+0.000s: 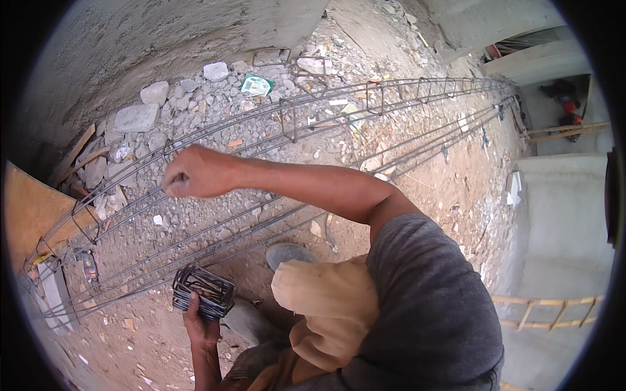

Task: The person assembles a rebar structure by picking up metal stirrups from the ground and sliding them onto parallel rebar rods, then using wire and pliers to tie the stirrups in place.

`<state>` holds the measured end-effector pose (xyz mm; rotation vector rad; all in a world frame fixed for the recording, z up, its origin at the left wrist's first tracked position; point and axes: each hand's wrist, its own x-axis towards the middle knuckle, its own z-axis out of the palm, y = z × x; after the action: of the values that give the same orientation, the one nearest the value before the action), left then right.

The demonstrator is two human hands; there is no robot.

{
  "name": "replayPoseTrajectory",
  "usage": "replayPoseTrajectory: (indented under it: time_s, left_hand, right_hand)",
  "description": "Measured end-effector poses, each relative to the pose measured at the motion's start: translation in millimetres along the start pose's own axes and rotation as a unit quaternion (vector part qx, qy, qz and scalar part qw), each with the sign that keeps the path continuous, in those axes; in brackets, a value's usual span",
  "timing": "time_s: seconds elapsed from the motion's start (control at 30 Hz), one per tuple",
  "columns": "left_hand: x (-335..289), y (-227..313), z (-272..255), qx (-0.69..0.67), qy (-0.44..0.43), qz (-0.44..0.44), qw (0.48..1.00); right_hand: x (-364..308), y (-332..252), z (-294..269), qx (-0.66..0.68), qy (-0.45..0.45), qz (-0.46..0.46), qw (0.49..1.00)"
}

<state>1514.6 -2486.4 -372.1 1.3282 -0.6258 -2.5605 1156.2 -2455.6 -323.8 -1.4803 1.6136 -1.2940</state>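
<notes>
My left hand (pixel 201 324) grips a stack of dark square rebar stirrups (pixel 203 291), low in the view and left of the middle. Long steel rebar rods (pixel 254 151) run from the lower left to the far right. Several square stirrups, such as the upright stirrup (pixel 287 120), stand spaced along the upper rods. My right arm reaches leftward across the rods. At its end, my right hand (pixel 197 171) is closed in a fist over the rods. What those fingers hold, if anything, is hidden.
Rubble with a concrete chunk (pixel 137 118) lies along the rough wall (pixel 163 39). A grey block (pixel 55 293) sits under the rods' left end, near an orange-brown board (pixel 39 212). My shoe (pixel 290 254) is beside the rods. A bamboo ladder (pixel 554 313) is at right.
</notes>
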Motion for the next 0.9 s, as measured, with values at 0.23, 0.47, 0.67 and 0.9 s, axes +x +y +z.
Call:
replayPoseTrajectory:
  time_s: [0.23,0.47,0.67,0.9]
  left_hand:
    - [6,-11,1,-0.002,0.012,-0.021,1.0]
    - [-6,8,2,0.008,0.065,-0.018,0.998]
    - [14,23,-2,0.036,0.096,-0.009,0.995]
    - [-23,45,-29,0.055,0.146,-0.009,0.988]
  right_hand:
    - [-39,194,-268,-0.351,0.272,0.357,0.822]
    - [-31,238,-281,-0.453,-0.009,0.424,0.784]
    - [6,37,-161,-0.049,0.023,0.228,0.972]
    - [14,-34,-28,-0.039,-0.436,0.125,0.89]
